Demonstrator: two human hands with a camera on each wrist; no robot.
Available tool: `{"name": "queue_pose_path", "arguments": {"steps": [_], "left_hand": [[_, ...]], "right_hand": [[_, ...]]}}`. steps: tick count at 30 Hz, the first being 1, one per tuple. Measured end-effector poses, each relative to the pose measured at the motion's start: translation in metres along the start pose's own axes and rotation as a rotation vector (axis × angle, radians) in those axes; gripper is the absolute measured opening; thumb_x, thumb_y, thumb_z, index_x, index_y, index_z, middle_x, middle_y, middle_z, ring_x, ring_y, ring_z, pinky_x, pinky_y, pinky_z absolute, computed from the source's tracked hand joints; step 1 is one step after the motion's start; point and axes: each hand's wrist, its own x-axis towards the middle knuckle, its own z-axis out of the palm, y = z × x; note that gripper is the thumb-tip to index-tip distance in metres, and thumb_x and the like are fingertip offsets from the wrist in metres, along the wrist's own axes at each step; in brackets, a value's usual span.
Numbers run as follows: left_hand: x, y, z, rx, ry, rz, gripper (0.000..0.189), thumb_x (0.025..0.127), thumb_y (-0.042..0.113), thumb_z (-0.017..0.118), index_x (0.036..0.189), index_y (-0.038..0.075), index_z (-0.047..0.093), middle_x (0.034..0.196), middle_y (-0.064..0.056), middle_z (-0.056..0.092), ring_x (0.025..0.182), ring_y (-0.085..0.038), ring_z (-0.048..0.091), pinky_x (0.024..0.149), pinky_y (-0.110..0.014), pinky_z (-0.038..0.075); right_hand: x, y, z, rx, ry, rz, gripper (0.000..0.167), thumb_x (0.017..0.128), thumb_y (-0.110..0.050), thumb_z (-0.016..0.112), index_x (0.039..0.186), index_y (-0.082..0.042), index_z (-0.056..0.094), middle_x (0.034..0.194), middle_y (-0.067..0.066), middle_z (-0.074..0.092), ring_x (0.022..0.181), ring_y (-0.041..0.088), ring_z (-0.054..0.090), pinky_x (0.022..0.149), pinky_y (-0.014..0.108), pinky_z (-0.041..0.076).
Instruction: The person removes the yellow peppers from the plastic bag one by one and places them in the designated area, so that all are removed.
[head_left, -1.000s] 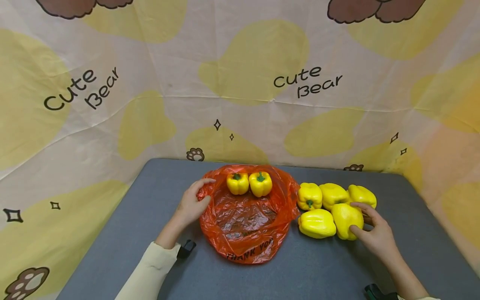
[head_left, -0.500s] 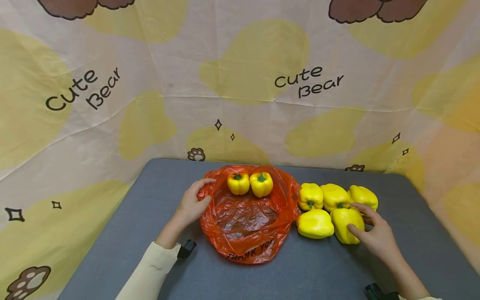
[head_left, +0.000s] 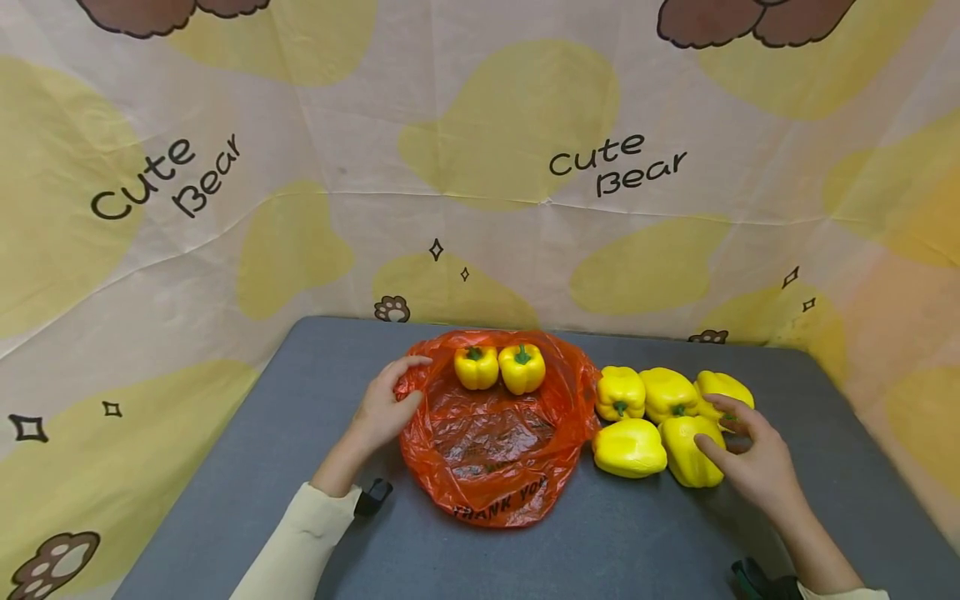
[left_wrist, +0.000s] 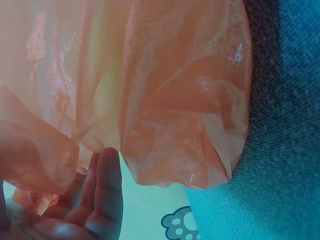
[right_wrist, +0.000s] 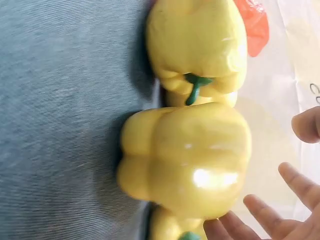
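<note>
Trouble may be caused at the bag (head_left: 517,502), mid-table: its thin rim could be folded inward if it is brushed by a pepper, or if it is badly supported by the left hand (head_left: 384,408), whose thumb and fingers are spread at the left rim, no firm grip being shown. Two peppers (head_left: 522,372) are set at its far side and could be tipped if the bag is tugged. On the right, five more peppers (head_left: 670,393) are packed close; neighbours could be nudged if the near right pepper (head_left: 688,460) is taken carelessly. It is flanked by the right hand (head_left: 757,467), thumb and fingers apart, nothing clasped.

The bag is made of crinkled, glossy, see-through red film, printed with dark letters. The peppers are blocky, lobed and shiny, green-stemmed where stems are seen. The table (head_left: 637,537) is faced in finely ribbed grey.
</note>
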Motion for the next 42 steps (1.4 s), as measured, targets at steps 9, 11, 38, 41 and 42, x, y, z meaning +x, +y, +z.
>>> {"name": "queue_pose_path", "arguments": {"steps": [9, 11, 38, 41, 42], "left_hand": [[0.000, 0.001, 0.000, 0.001, -0.001, -0.004, 0.045, 0.086, 0.006, 0.058, 0.128, 0.021, 0.057, 0.136, -0.011, 0.050, 0.110, -0.029, 0.057, 0.088, -0.044, 0.051], [0.000, 0.002, 0.000, 0.001, -0.001, -0.007, 0.045, 0.086, 0.006, 0.058, 0.128, 0.020, 0.057, 0.136, -0.011, 0.050, 0.110, -0.029, 0.057, 0.088, -0.044, 0.051], [0.009, 0.009, 0.003, -0.017, -0.010, -0.025, 0.044, 0.087, 0.007, 0.057, 0.128, 0.021, 0.057, 0.137, -0.009, 0.050, 0.109, -0.027, 0.057, 0.086, -0.040, 0.052], [0.009, 0.010, 0.002, -0.022, -0.009, -0.022, 0.043, 0.087, 0.007, 0.057, 0.128, 0.021, 0.057, 0.136, -0.009, 0.050, 0.109, -0.027, 0.057, 0.086, -0.040, 0.052], [0.009, 0.010, 0.002, -0.024, -0.009, -0.022, 0.043, 0.087, 0.007, 0.057, 0.128, 0.021, 0.057, 0.136, -0.009, 0.050, 0.109, -0.027, 0.057, 0.086, -0.040, 0.053]], "right_hand": [[0.005, -0.017, -0.002, 0.018, 0.083, -0.070, 0.054, 0.083, -0.020, 0.074, 0.133, -0.011, 0.055, 0.131, 0.004, 0.055, 0.097, -0.017, 0.043, 0.071, 0.007, 0.043], [0.006, -0.023, -0.002, 0.037, 0.080, -0.084, 0.053, 0.084, -0.019, 0.073, 0.133, -0.012, 0.055, 0.132, 0.002, 0.055, 0.097, -0.020, 0.041, 0.072, 0.009, 0.044], [0.043, -0.120, 0.045, 0.351, -0.052, -0.275, 0.055, 0.085, -0.012, 0.071, 0.137, -0.014, 0.052, 0.138, 0.005, 0.051, 0.115, 0.023, 0.056, 0.086, 0.024, 0.050], [0.047, -0.130, 0.052, 0.401, -0.073, -0.288, 0.055, 0.085, -0.012, 0.071, 0.137, -0.015, 0.053, 0.139, 0.005, 0.051, 0.118, 0.030, 0.055, 0.088, 0.030, 0.052], [0.049, -0.132, 0.055, 0.414, -0.079, -0.293, 0.054, 0.085, -0.013, 0.071, 0.136, -0.016, 0.053, 0.138, 0.005, 0.051, 0.118, 0.032, 0.055, 0.088, 0.034, 0.053]]}}
